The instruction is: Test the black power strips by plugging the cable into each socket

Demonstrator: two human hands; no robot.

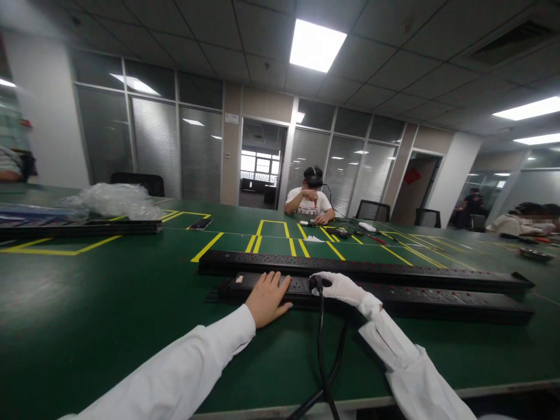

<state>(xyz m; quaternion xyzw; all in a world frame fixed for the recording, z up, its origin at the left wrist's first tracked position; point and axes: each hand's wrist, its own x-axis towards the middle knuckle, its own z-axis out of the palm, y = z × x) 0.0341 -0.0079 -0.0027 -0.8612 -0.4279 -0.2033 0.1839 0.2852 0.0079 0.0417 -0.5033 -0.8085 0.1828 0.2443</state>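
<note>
Two long black bars with rows of sockets show in the head view, roughly parallel on the green tabletop (131, 303): the near strip (420, 300) and, just beyond it, the far strip (363, 269). The person's left hand (268, 297), bare, lies open on the near strip toward its left end, fingers spread over the top and the thumb apart. Beside those fingers, to the left, a small pale label (239, 279) sits on the near strip. The right hand (339, 289), in a white glove, is closed around a black plug (317, 283) at the near strip's socket face, left of its middle; whether the prongs are seated cannot be told. From the plug, the cord (321, 338) hangs on the person's side of the near strip and crosses another black length there. Well beyond the near strip, a co-worker (306, 201) in a headset (313, 177) sits facing it. Beyond the near strip's left end are a phone (200, 223) and, farther left, clear plastic wrap (118, 200).
</note>
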